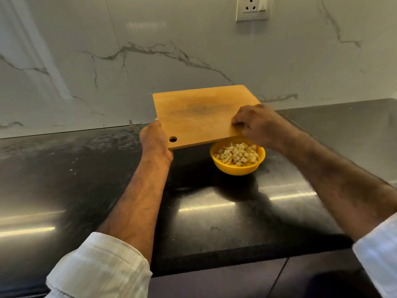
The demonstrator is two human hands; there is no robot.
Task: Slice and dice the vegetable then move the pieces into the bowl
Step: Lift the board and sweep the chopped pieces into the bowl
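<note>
A wooden cutting board (199,115) with a round hole near its left corner is lifted off the counter and tilted, its near edge just above a yellow bowl (236,167). The bowl holds several pale diced vegetable pieces (237,157). My left hand (153,136) grips the board's left edge beside the hole. My right hand (255,123) holds the board's right near corner, fingers curled over the top, right above the bowl. The board's surface looks bare of pieces. No knife is visible.
The bowl stands on a glossy black stone counter (214,211) whose front edge runs below my arms. A white marble backsplash (129,61) rises behind, with a wall socket (253,7) at the top right.
</note>
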